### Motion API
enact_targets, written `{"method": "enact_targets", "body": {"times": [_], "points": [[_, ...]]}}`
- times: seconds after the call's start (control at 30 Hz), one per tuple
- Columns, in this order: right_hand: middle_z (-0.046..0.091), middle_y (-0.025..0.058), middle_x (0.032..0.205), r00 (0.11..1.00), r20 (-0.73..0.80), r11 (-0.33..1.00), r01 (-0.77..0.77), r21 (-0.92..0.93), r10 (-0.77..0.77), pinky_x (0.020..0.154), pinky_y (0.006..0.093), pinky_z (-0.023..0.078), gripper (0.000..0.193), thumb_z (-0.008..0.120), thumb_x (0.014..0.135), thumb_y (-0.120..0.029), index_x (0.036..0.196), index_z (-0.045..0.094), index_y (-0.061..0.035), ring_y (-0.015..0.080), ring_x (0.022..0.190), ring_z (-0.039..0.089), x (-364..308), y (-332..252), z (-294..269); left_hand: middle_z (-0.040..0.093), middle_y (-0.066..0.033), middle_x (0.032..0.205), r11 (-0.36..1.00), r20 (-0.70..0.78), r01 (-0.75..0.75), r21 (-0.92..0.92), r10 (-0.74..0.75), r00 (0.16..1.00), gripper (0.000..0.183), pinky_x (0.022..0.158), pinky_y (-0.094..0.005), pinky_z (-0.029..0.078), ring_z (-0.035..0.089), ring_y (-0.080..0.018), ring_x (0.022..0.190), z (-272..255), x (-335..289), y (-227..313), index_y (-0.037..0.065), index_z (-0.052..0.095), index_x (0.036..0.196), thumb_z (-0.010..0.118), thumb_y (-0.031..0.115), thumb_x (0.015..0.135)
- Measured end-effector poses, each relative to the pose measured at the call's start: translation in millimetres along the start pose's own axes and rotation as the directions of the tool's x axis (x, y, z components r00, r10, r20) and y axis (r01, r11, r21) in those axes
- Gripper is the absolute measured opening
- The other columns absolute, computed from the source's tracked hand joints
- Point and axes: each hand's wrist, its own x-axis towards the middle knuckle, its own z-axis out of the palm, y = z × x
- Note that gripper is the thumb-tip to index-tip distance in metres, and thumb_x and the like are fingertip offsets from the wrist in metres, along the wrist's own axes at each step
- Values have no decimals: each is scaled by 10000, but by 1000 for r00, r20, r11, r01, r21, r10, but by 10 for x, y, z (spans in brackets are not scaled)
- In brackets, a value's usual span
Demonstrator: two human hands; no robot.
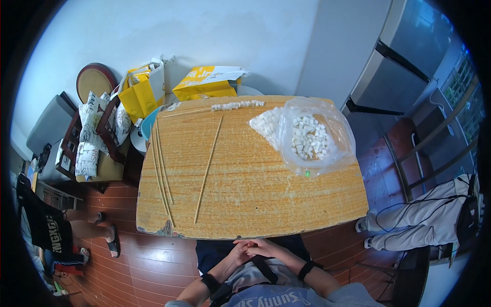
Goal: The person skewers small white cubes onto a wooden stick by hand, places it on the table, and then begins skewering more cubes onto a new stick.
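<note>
On the table (276,199), three bare sticks (208,169) lie on its left half, one skewer of white chunks (238,105) near its far edge, and a clear bag (343,138) of white pieces (308,137), too many to count, on its right; film veils some. Two paper bags (204,84) stand beyond it. My left hand (239,253) and right hand (261,247) clasp only each other at its near edge.

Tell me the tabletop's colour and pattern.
The tabletop is orange-brown with a streaky wood-grain pattern; it shows best in the head view.
</note>
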Motion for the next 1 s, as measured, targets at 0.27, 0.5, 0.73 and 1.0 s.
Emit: {"method": "enact_targets", "body": {"times": [0.27,0.5,0.73,1.0], "points": [[617,31,908,1000,5,1000,8,9,-8,784,235,430,515,472,792,-13,1289,484,-147,77,872,544,-14,18,-8,492,73,589,1000,-7,6,-3,-6,1000,193,623,-238,402,477,-79,583,30,-12,8,133,547,706,488,200,877],[631,46,953,999,27,999,-38,-8,38,820,249,431,522,483,786,-23,1294,477,-145,93,934,565,-20,-117,-11,493,73,585,1000,4,-22,22,22,1000,189,645,-242,408,488,-76,603,-11,-6,-11,137,548,712,493,214,875],[632,50,971,1000,17,1000,-7,-15,7,842,258,429,527,474,784,-18,1295,477,-147,91,974,569,-21,-35,-13,462,89,525,1000,-84,-19,19,20,996,177,664,-249,406,486,-74,594,100,-51,-1,140,558,722,505,222,870],[624,42,986,1000,17,999,-11,-42,12,836,256,428,516,476,787,-21,1288,483,-145,88,946,570,-27,-74,3,450,88,510,1000,34,-12,-8,12,999,178,639,-238,394,468,-78,567,40,-54,-7,131,558,724,504,220,867]]}}
